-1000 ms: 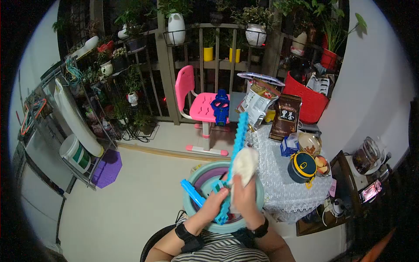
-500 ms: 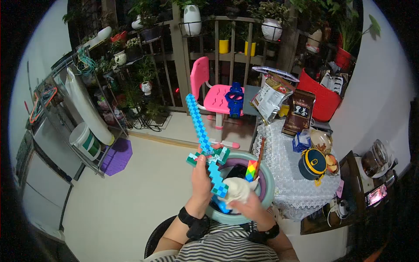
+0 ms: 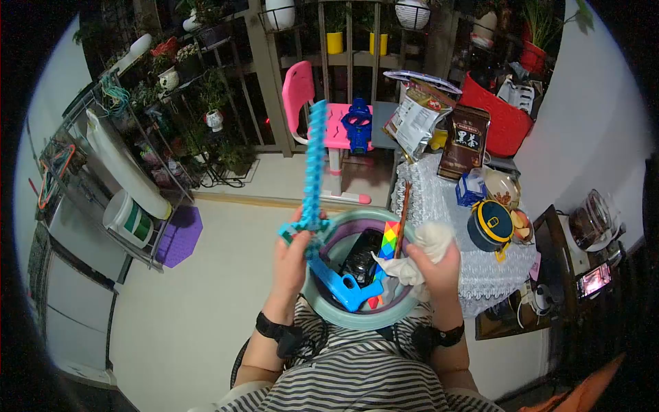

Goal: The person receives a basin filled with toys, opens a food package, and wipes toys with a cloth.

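Fingers of the left hand (image 3: 292, 261) grasp the hilt of a blue pixel-style toy sword (image 3: 315, 158), its blade upright beside the left rim of the pale green basin (image 3: 364, 321). The right hand (image 3: 441, 271) clutches a crumpled white cloth (image 3: 432, 244) over the basin's right rim, apart from the sword. Inside the basin lie a blue toy gun (image 3: 348, 293), a black toy car (image 3: 362, 255) and a multicoloured block strip (image 3: 390, 239); a thin brown stick (image 3: 405, 209) pokes past its rim. Right of the basin, a lace-covered table (image 3: 489, 283) bears a dark lidded pot (image 3: 489, 226) with yellow trim and a brown tea packet (image 3: 465, 145). Beyond the basin stands a pink chair (image 3: 297, 96) with a dark blue toy (image 3: 357, 127) on its seat; a purple mat (image 3: 180, 237) lies to the basin's left.
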Demonstrator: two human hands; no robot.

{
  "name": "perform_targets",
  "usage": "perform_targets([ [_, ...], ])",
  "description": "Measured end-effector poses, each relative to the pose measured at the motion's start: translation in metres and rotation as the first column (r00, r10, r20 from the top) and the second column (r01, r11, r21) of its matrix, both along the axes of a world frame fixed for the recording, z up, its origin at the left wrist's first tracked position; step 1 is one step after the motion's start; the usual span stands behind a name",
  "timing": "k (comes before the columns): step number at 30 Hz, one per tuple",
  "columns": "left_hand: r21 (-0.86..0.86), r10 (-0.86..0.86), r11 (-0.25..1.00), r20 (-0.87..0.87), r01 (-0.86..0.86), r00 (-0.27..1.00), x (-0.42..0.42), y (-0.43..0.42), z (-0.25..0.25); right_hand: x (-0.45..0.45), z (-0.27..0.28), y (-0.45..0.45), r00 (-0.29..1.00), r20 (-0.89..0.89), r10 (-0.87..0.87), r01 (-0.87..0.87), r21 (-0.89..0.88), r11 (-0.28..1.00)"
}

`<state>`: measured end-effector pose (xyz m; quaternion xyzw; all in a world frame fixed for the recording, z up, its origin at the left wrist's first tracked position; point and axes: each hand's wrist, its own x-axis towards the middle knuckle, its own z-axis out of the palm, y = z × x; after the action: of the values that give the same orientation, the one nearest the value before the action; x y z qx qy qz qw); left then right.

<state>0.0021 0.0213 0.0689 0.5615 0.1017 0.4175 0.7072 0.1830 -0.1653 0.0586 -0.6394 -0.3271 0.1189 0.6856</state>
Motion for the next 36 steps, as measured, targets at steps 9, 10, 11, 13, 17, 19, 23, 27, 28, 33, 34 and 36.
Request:
perform_targets([
  [9,-0.179,0.192,0.964,-0.029,-0.195,0.981,-0.032,0.015,-0.024,-0.048,-0.048,0.096,0.593,0.493,0.636,-0.194,-0.680,0.707],
  [10,-0.176,0.192,0.965,-0.033,-0.195,0.981,-0.035,0.014,-0.025,-0.054,-0.049,0.103,0.596,0.492,0.635,-0.197,-0.677,0.709],
  [11,-0.126,0.226,0.964,-0.068,-0.233,0.972,-0.038,0.012,-0.025,-0.059,-0.049,0.109,0.565,0.449,0.692,-0.208,-0.735,0.646],
  [13,-0.078,0.254,0.962,-0.096,-0.262,0.962,-0.041,0.008,-0.027,-0.062,-0.046,0.113,0.535,0.401,0.743,-0.209,-0.790,0.577],
  [17,-0.005,0.254,0.966,-0.196,-0.259,0.947,-0.052,0.002,-0.033,-0.053,-0.030,0.102,0.722,0.230,0.652,-0.327,-0.717,0.616],
  [19,0.005,0.244,0.969,-0.209,-0.249,0.947,-0.057,0.003,-0.034,-0.026,-0.048,0.094,0.875,0.116,0.470,-0.378,-0.444,0.813],
  [23,0.192,0.199,0.974,-0.453,-0.122,0.869,-0.051,0.003,-0.046,0.011,-0.008,0.038,0.871,-0.431,0.236,-0.203,0.121,0.972],
  [27,0.362,0.227,0.932,-0.643,0.030,0.731,-0.014,0.000,-0.077,0.017,0.003,-0.004,0.806,-0.522,0.278,-0.093,0.352,0.931],
  [28,0.529,0.336,0.848,-0.579,0.028,0.743,-0.005,-0.002,-0.086,0.011,0.001,-0.006,0.805,-0.528,0.273,-0.062,0.382,0.922],
  [33,0.623,0.385,0.772,-0.618,0.127,0.686,0.011,-0.028,-0.092,0.000,-0.010,-0.006,0.702,-0.621,0.349,-0.116,0.384,0.916],
  [34,0.596,0.364,0.757,-0.724,0.267,0.585,0.006,-0.031,-0.088,-0.003,-0.011,-0.004,0.678,-0.631,0.377,-0.136,0.397,0.908],
  [36,0.522,0.328,0.725,-0.836,0.450,0.440,-0.005,-0.032,-0.073,-0.008,-0.010,0.002,0.651,-0.639,0.410,-0.152,0.419,0.895],
])
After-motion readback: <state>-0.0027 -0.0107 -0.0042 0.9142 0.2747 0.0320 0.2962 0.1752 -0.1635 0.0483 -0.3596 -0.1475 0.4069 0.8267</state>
